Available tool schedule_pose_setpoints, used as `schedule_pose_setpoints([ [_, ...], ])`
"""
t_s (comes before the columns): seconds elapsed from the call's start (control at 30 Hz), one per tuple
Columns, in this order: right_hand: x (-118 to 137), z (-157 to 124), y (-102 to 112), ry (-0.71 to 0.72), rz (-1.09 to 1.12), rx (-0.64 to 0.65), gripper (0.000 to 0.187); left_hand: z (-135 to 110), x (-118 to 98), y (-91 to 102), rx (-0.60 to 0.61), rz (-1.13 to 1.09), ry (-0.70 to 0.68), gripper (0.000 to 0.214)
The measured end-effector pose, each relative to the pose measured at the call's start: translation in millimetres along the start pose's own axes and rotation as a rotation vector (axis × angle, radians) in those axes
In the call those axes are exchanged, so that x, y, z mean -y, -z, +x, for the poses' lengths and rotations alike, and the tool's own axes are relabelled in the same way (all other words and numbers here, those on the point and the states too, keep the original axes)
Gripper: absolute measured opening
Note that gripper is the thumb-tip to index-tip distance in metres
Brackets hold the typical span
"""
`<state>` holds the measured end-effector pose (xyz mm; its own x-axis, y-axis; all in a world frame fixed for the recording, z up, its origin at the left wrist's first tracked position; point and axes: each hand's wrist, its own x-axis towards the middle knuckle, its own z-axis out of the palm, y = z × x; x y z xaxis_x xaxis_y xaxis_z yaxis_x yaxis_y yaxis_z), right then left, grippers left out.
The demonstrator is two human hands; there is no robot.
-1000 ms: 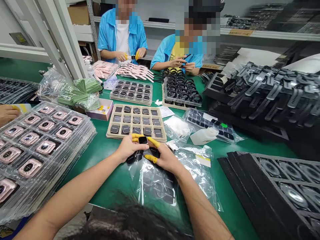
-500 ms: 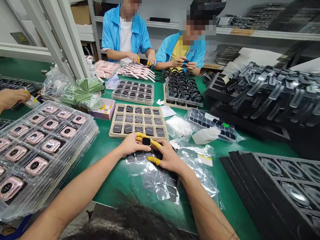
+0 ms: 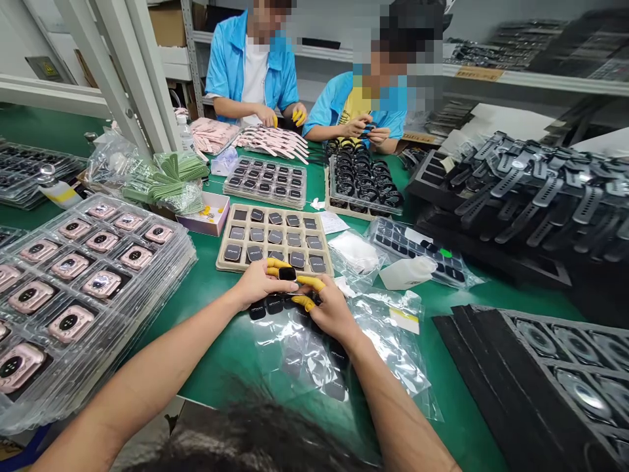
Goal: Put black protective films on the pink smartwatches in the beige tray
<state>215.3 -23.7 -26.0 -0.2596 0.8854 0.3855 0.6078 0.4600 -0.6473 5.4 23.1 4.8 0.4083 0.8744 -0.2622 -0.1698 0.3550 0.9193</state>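
My left hand (image 3: 260, 283), with yellow finger cots, holds a smartwatch case (image 3: 287, 274) between thumb and fingers, its dark screen facing up. Close against its right edge is my right hand (image 3: 327, 305), also in yellow cots. Its thumb and index finger are drawn together; whatever may be between them is too small to make out. Under both hands lies a clear plastic sheet (image 3: 314, 354) with dark square pieces in it. Just beyond my hands is a beige tray (image 3: 226, 263) of dark square watch faces, several bearing printed film.
Stacked clear trays of pink watch cases (image 3: 66, 265) stand at left. A white bottle (image 3: 407, 272) lies right of the tray, near bagged dark pieces (image 3: 417, 252). Black foam trays (image 3: 472, 354) and grey-strapped watches (image 3: 535, 170) fill the right. Two co-workers in blue sit opposite.
My right thumb has moved up toward its index finger, and the watch case has tilted a little. The co-worker's hand at far left has left the view, leaving a bottle there.
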Motion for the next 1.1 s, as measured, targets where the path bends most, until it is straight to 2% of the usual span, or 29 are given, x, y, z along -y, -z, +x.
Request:
schedule_pose_setpoints([
  [0.1, 4.1, 0.6, 3.8, 0.01, -0.067, -0.003, 0.017, -2.2, -3.2, -2.2, -0.042, 0.005, -0.011, 0.057],
  [0.23, 6.3, 3.6, 6.7, 0.079, -0.1, 0.047, 0.022, -4.4, -7.1, -5.5, -0.077, 0.03, -0.007, 0.055],
  [0.33, 9.9, 4.4, 11.4, 0.089, -0.049, 0.085, 0.025, -2.8, -4.6, -5.8, -0.088, 0.028, -0.018, 0.057],
  [0.43, 17.6, 0.1, 25.6, 0.042, 0.077, 0.028, 0.024, 0.2, 2.8, -5.1, -0.078, 0.001, -0.056, 0.059],
  [0.5, 23.7, -5.1, 37.7, -0.031, 0.296, -0.067, 0.036, 0.6, 8.7, -5.7, -0.078, 0.058, -0.093, 0.063],
  [0.57, 29.1, -9.4, 46.0, -0.163, 0.587, -0.163, 0.047, -1.5, 13.7, -7.6, -0.071, 0.223, -0.137, 0.065],
  [0.63, 32.8, -10.6, 46.4, -0.362, 0.762, -0.217, 0.043, -5.4, 16.4, -10.5, -0.04, 0.43, -0.169, 0.063],
  [0.7, 34.0, -9.0, 39.0, -0.562, 0.757, -0.204, 0.04, -9.5, 16.5, -13.5, 0.007, 0.582, -0.182, 0.06],
  [0.77, 33.1, -6.3, 27.9, -0.69, 0.703, -0.185, 0.046, -12.2, 14.6, -15.7, 0.044, 0.666, -0.181, 0.061],
  [0.97, 27.3, -5.5, 7.3, -0.8, 0.721, -0.165, 0.047, -12.6, 10.5, -17.7, 0.091, 0.747, -0.188, 0.06],
  [1.03, 26.1, -6.4, 6.1, -0.787, 0.706, -0.162, 0.047, -12.4, 11.4, -17.9, 0.098, 0.761, -0.195, 0.058],
  [1.1, 25.2, -6.7, 6.1, -0.71, 0.658, -0.15, 0.045, -12.4, 12.4, -17.9, 0.099, 0.763, -0.194, 0.056],
])
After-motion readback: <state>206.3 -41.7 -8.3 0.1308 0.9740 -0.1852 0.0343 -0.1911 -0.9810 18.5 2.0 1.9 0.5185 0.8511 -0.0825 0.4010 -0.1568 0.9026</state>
